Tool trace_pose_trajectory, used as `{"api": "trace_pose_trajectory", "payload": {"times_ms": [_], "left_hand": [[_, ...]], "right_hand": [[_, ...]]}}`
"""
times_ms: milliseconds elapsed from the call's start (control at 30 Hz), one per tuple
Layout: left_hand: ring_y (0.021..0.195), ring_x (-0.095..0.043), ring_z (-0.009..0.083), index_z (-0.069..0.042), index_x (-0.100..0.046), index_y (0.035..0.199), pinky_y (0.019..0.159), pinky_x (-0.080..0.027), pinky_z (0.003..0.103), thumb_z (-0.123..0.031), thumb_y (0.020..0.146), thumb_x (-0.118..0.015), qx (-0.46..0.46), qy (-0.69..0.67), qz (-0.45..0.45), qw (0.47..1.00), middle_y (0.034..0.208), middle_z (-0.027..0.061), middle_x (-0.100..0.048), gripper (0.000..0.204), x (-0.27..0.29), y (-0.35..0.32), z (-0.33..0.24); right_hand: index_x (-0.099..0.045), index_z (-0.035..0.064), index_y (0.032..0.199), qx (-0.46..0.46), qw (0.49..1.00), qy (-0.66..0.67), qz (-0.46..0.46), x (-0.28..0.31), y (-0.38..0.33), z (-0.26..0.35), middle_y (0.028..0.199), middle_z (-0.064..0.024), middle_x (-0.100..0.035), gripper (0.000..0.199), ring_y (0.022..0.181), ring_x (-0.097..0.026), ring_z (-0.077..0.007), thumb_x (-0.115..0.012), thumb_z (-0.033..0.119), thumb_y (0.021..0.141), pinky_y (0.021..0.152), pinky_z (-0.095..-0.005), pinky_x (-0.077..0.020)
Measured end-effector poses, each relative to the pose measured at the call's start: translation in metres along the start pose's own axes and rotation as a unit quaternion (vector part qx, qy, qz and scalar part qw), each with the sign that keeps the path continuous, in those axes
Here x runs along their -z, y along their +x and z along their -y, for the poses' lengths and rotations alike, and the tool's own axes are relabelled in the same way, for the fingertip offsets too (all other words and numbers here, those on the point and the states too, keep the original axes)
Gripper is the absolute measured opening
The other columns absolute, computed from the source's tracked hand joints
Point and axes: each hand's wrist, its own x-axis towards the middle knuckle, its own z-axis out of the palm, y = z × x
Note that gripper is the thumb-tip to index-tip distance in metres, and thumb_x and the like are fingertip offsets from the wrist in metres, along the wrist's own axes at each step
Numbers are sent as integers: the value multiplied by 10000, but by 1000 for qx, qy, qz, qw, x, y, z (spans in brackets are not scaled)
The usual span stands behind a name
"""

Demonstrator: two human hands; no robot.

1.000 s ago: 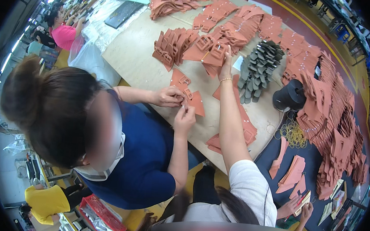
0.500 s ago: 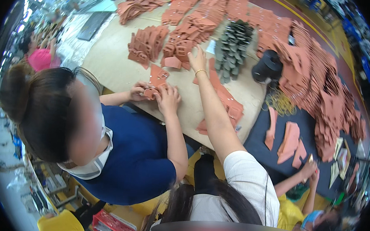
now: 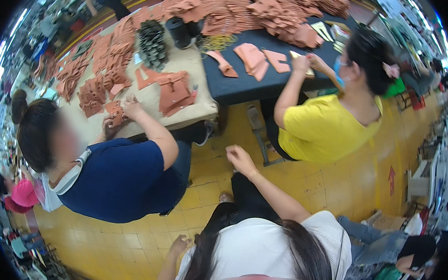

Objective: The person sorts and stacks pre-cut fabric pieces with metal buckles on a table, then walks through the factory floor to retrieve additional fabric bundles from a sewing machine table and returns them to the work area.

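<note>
My right hand (image 3: pixel 240 160) hangs in front of me above the yellow floor, away from the tables. Its fingers are curled loosely in, and nothing shows in them. Low on the left, my left hand (image 3: pixel 179 245) is beside my body, fingers partly apart and holding nothing visible. Nearest on the table is a stack of orange-brown cut pieces (image 3: pixel 175 95). To the left, a co-worker in a blue top (image 3: pixel 120 184) handles a small orange-brown piece (image 3: pixel 114 111) with both hands.
A beige-topped table (image 3: pixel 198 104) bears rows of orange-brown pieces, a dark green stack (image 3: pixel 151 45) and a black thread cone (image 3: pixel 179 32). At the dark-topped table (image 3: pixel 228 90), a co-worker in yellow (image 3: pixel 330 127) sits on a stool. Another person (image 3: pixel 384 247) bends at the lower right.
My right hand has left the pieces on the table and drawn back over the floor. My left hand has come into view. The view has shifted right and back from the table.
</note>
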Motion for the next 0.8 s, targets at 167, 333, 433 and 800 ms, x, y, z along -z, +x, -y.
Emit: {"api": "trace_pose_trajectory", "payload": {"times_ms": [167,333,433,800], "left_hand": [[1157,-574,360,-31,-510,1305,968,-453,405,-419,863,-665,-76,216,8,973,1196,249,-615,608,24,22,-103],[1179,-559,363,-36,-518,1319,1000,-442,412,-477,852,-644,-244,410,53,877,1256,208,-598,655,-55,24,-269],[1180,-552,360,-45,-531,1307,981,-448,425,-440,840,-661,-292,475,88,826,1266,219,-583,625,-149,17,-371],[1184,-533,382,-56,-535,1272,973,-440,456,-425,861,-634,-408,542,232,697,1245,235,-575,561,-490,-67,-609]], "right_hand": [[-638,-1,1076,-175,981,-71,40,104,-187,-87,1025,-125,-667,256,903,-663,-215,-610,191,910,806,-319,-528],[-622,-19,1117,-220,967,-30,-121,207,-287,-128,1004,-148,-682,283,921,-663,-214,-619,168,905,816,-309,-523],[-610,-22,1134,-231,948,-6,-218,266,-342,-158,1018,-151,-678,289,913,-662,-207,-618,158,908,819,-301,-520],[-590,-20,1155,-265,897,6,-354,560,-470,-261,1070,-135,-649,297,908,-653,-194,-596,179,935,806,-304,-516]]}}
